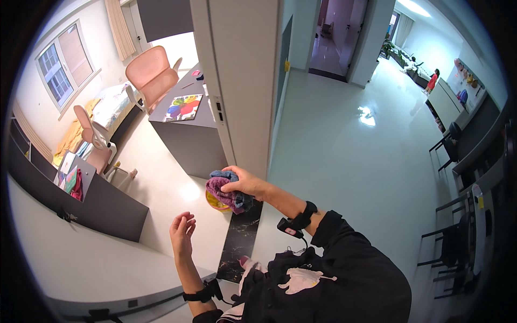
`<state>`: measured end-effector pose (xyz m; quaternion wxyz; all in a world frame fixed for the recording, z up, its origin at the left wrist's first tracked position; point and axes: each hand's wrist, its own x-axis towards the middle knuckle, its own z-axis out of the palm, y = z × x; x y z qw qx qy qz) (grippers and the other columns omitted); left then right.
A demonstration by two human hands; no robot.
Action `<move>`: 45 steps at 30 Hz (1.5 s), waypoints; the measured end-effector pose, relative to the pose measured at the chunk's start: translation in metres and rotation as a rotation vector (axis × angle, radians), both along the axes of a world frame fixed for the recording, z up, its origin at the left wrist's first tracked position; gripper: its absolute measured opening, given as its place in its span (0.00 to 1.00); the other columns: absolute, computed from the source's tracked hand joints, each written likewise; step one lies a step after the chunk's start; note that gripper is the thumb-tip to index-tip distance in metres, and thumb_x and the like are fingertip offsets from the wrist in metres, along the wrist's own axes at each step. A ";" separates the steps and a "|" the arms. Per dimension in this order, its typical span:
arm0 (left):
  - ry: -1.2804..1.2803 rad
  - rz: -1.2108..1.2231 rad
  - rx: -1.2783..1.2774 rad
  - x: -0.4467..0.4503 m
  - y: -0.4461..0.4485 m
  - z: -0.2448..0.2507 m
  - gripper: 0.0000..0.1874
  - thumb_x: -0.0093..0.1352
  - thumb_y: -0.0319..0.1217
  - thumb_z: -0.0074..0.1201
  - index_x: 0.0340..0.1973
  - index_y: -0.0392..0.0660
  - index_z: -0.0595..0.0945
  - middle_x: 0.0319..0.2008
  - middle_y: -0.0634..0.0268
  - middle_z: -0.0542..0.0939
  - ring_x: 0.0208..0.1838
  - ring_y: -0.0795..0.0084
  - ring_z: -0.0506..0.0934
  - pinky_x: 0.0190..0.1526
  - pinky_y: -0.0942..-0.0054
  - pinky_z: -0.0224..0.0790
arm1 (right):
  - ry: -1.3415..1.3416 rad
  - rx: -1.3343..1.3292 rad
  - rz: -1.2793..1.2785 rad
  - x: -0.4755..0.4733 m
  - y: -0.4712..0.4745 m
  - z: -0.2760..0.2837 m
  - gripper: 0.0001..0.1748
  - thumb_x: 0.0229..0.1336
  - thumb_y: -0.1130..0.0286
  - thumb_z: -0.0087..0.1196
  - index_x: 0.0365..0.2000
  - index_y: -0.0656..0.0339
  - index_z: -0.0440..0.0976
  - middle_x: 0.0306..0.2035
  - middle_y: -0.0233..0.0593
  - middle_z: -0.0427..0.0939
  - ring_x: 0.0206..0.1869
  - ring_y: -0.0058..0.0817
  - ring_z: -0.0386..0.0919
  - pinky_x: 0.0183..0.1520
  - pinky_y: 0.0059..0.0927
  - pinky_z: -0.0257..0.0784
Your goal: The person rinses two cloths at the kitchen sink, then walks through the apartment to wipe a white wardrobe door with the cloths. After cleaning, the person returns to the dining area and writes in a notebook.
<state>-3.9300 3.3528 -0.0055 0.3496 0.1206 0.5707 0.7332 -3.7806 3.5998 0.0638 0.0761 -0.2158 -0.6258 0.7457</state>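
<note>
My right hand grips a bundle of cloths in front of me, by the door frame. The bundle includes a purple-pink cloth and a blue-grey cloth. Directly below it in this view is a yellow container with a pink rim, mostly covered by the cloths; I cannot tell whether they touch it. My left hand is raised to the left of the container, empty, with its fingers loosely bent.
A white door frame and black marble threshold divide bedroom from hall. Left stand a grey desk, pink chairs, a bed and a low grey cabinet. Black chairs line the right; a person stands far off.
</note>
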 end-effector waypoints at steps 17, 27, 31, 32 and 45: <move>0.246 -0.235 0.013 -0.167 0.116 0.072 0.15 0.73 0.36 0.48 0.51 0.41 0.77 0.44 0.65 0.80 0.45 0.76 0.77 0.48 0.76 0.70 | 0.013 -0.052 -0.001 -0.130 0.023 -0.032 0.36 0.49 0.67 0.65 0.56 0.62 0.62 0.47 0.40 0.72 0.48 0.27 0.73 0.52 0.29 0.72; 0.394 -0.376 0.207 -0.190 0.223 0.144 0.21 0.74 0.42 0.45 0.59 0.45 0.73 0.54 0.64 0.77 0.56 0.73 0.74 0.55 0.71 0.67 | 0.013 -0.092 0.017 -0.165 0.080 -0.023 0.34 0.49 0.70 0.63 0.56 0.63 0.62 0.46 0.40 0.73 0.45 0.28 0.75 0.50 0.29 0.74; 0.332 -0.480 0.309 -0.203 0.277 0.141 0.24 0.75 0.43 0.43 0.63 0.48 0.69 0.60 0.67 0.72 0.62 0.71 0.69 0.60 0.67 0.62 | -0.039 -0.092 -0.007 -0.171 0.098 -0.037 0.34 0.49 0.68 0.64 0.56 0.61 0.62 0.47 0.41 0.73 0.47 0.28 0.75 0.50 0.29 0.74; 0.315 -0.502 0.304 -0.209 0.293 0.141 0.24 0.76 0.43 0.42 0.64 0.49 0.68 0.62 0.68 0.69 0.65 0.70 0.66 0.60 0.65 0.61 | -0.038 -0.094 -0.020 -0.173 0.102 -0.041 0.35 0.49 0.68 0.64 0.56 0.61 0.62 0.47 0.41 0.72 0.47 0.28 0.74 0.51 0.30 0.74; 0.494 -0.808 0.296 -0.275 0.521 0.215 0.30 0.75 0.33 0.41 0.71 0.46 0.53 0.72 0.60 0.55 0.73 0.65 0.55 0.67 0.63 0.53 | -0.085 0.074 -0.244 -0.221 0.146 -0.049 0.39 0.46 0.61 0.65 0.56 0.64 0.63 0.47 0.42 0.72 0.50 0.29 0.72 0.55 0.29 0.68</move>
